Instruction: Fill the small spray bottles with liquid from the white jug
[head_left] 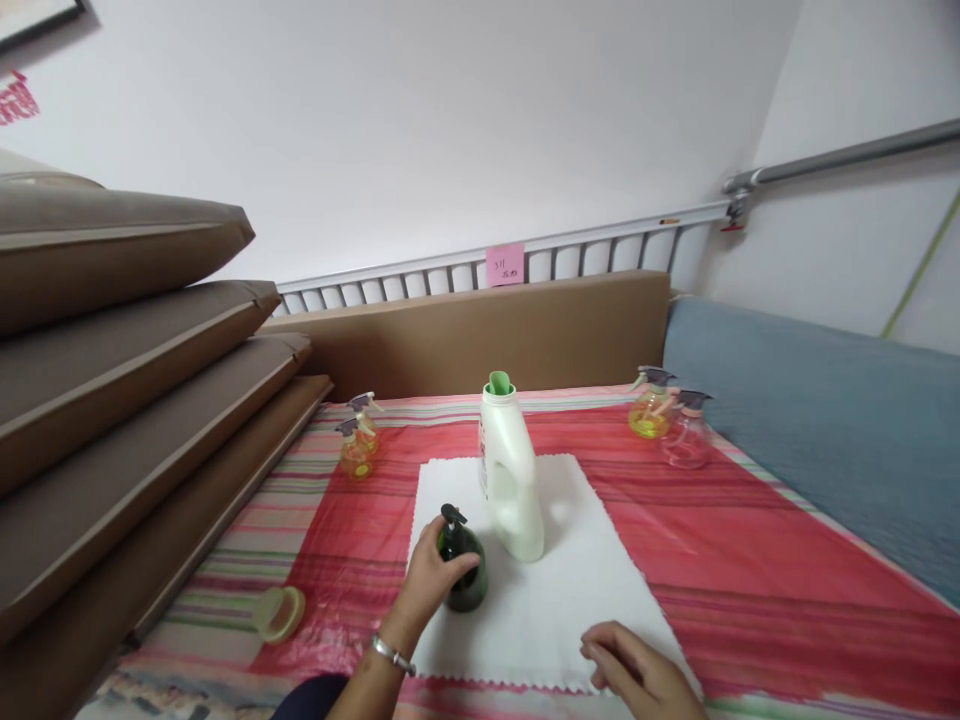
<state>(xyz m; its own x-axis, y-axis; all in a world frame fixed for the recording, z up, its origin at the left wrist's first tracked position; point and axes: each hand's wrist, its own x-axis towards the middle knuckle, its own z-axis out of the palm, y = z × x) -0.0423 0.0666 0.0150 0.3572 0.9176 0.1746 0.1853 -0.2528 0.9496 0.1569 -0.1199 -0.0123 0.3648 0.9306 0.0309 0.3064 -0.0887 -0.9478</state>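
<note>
A dark green pump bottle [468, 590] stands on a white cloth [570, 600] with scalloped edges. My left hand [439, 570] grips it around the upper part, thumb on the near side, below the black pump head. Just behind it, to the right, is a large pale green jug [514, 470] with a handle; its cap is off and a green spout shows at the neck. Over the cloth's front right part is my right hand [626, 660], fingers curled together. I cannot make out anything between them.
A pale green cap [279, 614] lies at the left on the striped red sheet [360, 540]. Small spray bottles [355, 450] stand at the back left, and two more spray bottles [686, 435] at the back right. Stacked brown cushions [135, 400] rise on the left; a blue cushion [810, 430] borders the right.
</note>
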